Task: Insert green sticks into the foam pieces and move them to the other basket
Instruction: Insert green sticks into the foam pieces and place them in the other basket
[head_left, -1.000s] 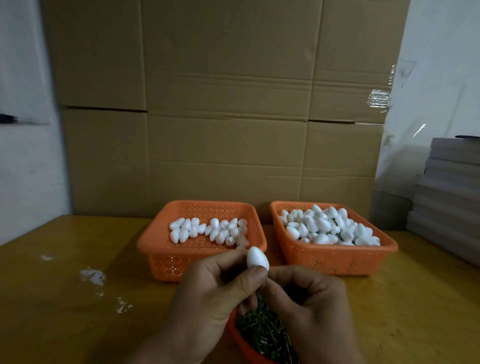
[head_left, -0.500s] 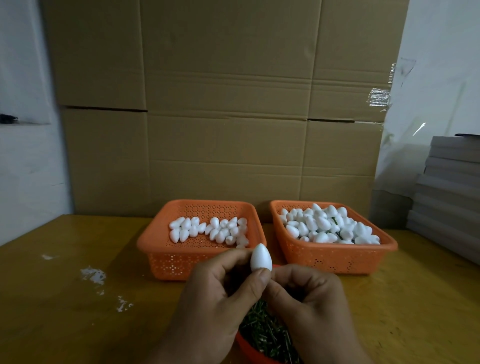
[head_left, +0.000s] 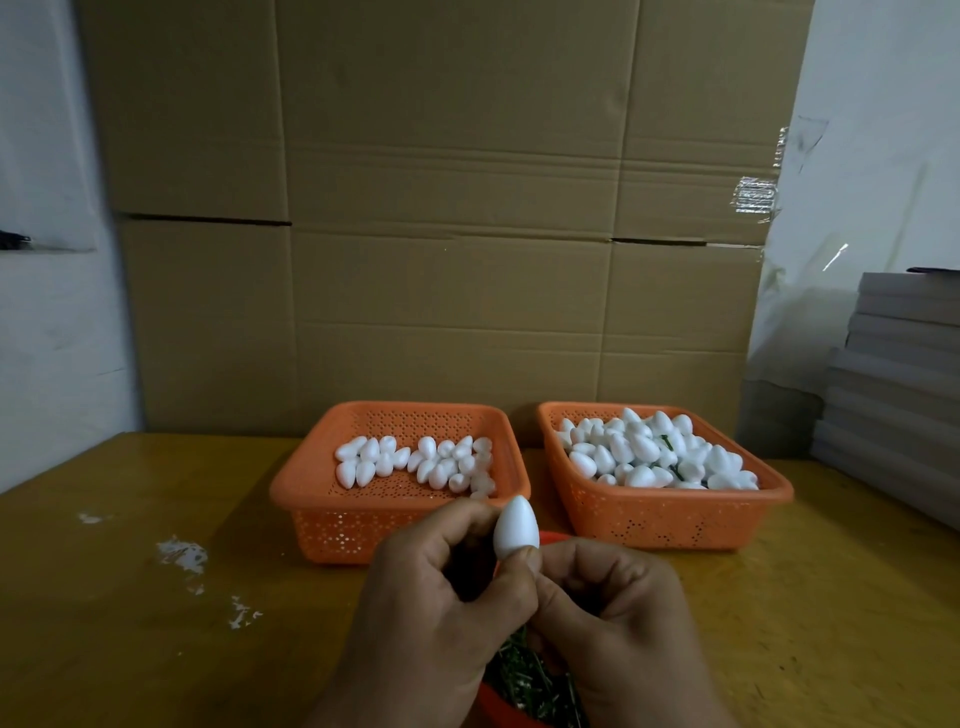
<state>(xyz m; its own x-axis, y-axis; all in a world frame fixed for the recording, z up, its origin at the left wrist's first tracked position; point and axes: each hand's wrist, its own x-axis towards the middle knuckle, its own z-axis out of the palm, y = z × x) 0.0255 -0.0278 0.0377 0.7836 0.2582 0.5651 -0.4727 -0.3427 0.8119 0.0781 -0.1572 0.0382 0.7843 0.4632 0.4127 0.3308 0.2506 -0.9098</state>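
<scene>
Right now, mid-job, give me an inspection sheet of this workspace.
Surface: wooden table, white flecks at left.
Job's things: foam piece held upright; left basket thinly filled; right basket heaped, some green stems showing; green sticks in a red container below the hands.
Clutter: grey stacked boards at right.
Hands: left hand pinches the foam piece; right hand curled under it, stick hidden.
Cables: nothing seen.
Surroundings: cardboard boxes behind.

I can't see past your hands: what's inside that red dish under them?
The red dish holds a heap of thin green sticks. The left hand and right hand cover most of it, so how full it is cannot be seen.
</scene>
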